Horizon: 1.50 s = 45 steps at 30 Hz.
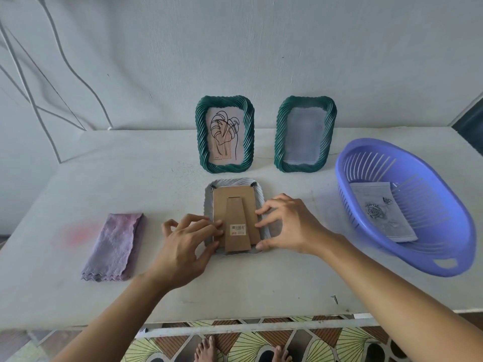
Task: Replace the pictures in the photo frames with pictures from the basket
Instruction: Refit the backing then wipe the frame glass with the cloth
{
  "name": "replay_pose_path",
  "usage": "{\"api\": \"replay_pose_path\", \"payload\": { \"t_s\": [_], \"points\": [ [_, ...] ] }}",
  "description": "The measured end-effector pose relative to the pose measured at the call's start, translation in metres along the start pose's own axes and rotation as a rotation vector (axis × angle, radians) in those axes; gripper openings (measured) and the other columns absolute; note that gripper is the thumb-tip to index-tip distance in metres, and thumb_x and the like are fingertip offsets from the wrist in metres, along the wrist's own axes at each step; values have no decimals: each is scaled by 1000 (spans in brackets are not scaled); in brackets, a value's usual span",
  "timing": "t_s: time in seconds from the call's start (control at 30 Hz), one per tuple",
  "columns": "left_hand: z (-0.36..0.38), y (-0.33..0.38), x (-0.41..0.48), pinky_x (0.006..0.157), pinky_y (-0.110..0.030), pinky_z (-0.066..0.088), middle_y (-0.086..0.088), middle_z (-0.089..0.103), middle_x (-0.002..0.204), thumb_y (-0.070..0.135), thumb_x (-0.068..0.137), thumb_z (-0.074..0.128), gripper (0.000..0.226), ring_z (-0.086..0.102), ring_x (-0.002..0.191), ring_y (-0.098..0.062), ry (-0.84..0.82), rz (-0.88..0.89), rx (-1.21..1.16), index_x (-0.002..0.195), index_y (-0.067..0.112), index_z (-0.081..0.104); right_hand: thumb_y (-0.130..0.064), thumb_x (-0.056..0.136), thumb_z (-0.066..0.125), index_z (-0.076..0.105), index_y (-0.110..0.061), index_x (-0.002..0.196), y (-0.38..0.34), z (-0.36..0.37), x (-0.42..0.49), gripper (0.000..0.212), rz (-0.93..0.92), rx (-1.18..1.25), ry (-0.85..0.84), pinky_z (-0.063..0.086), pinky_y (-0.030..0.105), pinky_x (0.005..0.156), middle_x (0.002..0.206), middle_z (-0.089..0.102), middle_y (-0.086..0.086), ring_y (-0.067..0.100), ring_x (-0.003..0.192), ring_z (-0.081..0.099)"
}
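Note:
A white photo frame lies face down on the table, its brown cardboard back and stand facing up. My left hand rests on the frame's left edge, fingertips on the cardboard. My right hand has its fingers spread over the right edge and its thumb at the bottom right corner. Behind stand two green twisted frames: the left one shows a leaf line drawing, the right one a pale faint sheet. A blue basket at the right holds a rose picture.
A folded purple cloth lies to the left of my left hand. The white table ends at a front edge close to me and meets the wall behind the frames. A small dark screw lies near the front edge.

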<state>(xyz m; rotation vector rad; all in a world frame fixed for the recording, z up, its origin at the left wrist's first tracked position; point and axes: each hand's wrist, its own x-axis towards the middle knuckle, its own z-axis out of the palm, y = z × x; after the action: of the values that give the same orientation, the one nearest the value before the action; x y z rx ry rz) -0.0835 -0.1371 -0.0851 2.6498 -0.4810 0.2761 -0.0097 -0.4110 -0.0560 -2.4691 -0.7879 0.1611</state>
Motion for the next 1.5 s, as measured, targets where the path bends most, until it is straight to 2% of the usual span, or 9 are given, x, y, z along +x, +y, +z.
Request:
{"api": "replay_pose_path", "payload": {
  "t_s": [0.23,0.47,0.57,0.73,0.87,0.97,1.1,1.23,1.5],
  "points": [
    [1,1,-1,83,-46,33,28,64,121,42,91,54,18,51,120,-4,4,-9,7,104,37,65,-42,66,87,79,-27,102,0,22,-15,40,76,150,160,42,36,105,123,66,-15,7,124,50],
    [1,3,-3,85,-47,32,27,64,120,42,92,52,19,51,122,-5,11,-25,-6,105,37,65,-20,81,79,79,-24,102,3,25,-20,22,124,300,163,30,14,107,125,64,-22,-6,127,44],
    [1,6,-2,84,-45,31,27,64,117,41,92,52,17,51,119,-5,12,-42,0,104,38,64,-26,77,81,77,-25,107,1,20,-21,30,113,277,154,27,8,105,127,63,-20,-4,127,44],
    [-2,11,2,82,-44,31,26,63,113,38,92,52,14,54,111,-6,19,-40,36,101,38,63,-52,63,86,74,-30,114,-2,14,-17,57,29,111,102,37,20,104,127,61,-17,0,120,48],
    [-4,9,2,83,-45,32,25,64,114,42,93,49,18,54,112,-7,-4,-24,66,101,38,64,-71,63,68,76,-29,108,-1,7,-8,62,-24,-73,10,41,28,99,126,64,-14,7,115,51],
    [-3,5,1,84,-45,31,26,64,117,43,94,48,20,52,116,-5,-7,-15,60,104,38,65,-68,69,66,78,-28,103,3,13,-11,53,-29,-46,43,45,36,98,125,64,-14,7,114,51],
    [1,4,-1,85,-43,30,29,63,119,43,94,50,21,51,121,-1,8,-36,32,106,39,66,-54,73,73,79,-26,99,4,34,-21,38,21,147,224,44,43,100,124,65,-18,0,115,54],
    [8,5,-4,85,-39,26,32,61,121,39,93,52,19,47,123,2,39,-89,-17,106,38,66,-42,70,81,80,-25,96,0,38,-23,31,74,268,309,43,34,103,121,67,-20,-1,116,54],
    [10,9,-5,87,-39,24,38,57,121,38,93,56,16,38,127,13,39,-161,-69,107,41,63,-26,67,90,79,-25,95,-7,31,-19,30,229,342,231,34,12,99,118,65,-27,-6,119,49]
  ]
}}
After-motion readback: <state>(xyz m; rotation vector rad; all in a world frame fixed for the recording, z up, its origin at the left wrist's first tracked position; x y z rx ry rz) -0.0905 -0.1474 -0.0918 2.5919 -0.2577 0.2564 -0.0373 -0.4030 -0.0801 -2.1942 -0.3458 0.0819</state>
